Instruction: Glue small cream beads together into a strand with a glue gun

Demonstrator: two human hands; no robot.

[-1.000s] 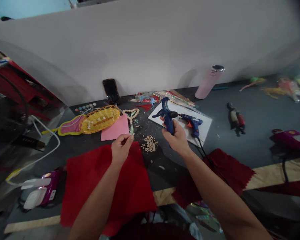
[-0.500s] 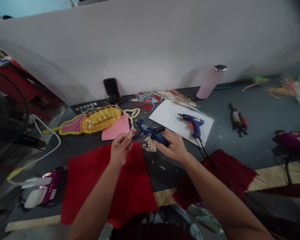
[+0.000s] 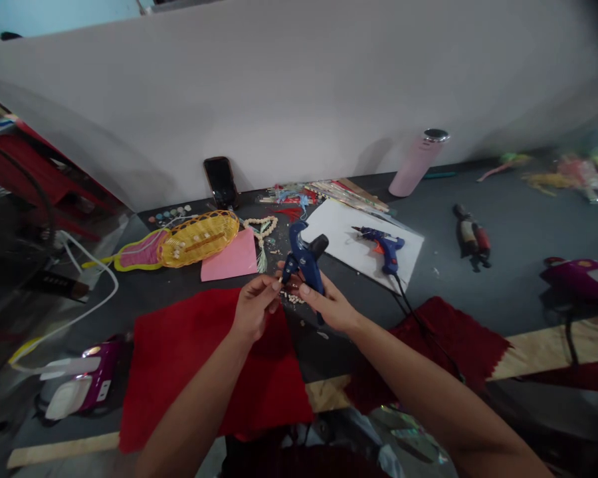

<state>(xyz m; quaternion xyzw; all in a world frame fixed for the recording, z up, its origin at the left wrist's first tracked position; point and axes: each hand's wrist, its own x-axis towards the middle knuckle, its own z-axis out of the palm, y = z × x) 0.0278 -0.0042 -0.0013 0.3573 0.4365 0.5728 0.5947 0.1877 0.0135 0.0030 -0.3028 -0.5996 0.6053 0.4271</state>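
A small pale piece (image 3: pixel 280 281) is pinched between thumb and finger of the left hand (image 3: pixel 255 307), apparently so that its end can be presented to the head of the blue hand tool (image 3: pixel 305 260). The tool's handle is gripped by the right hand (image 3: pixel 333 307), its head turned left toward the pinched piece. The hands are brought close together above the pile of pale bits (image 3: pixel 294 299), which is probably placed there for easy reach. The glue gun (image 3: pixel 389 251) is laid farther right on a white sheet (image 3: pixel 336 226), perhaps so that drips are caught.

Part of the pile is hidden by the hands and tool. Whether the piece is touched by the tool, or the hands by each other, cannot be told. The near edge of the red cloth (image 3: pixel 199 372) is partly covered by the left forearm.
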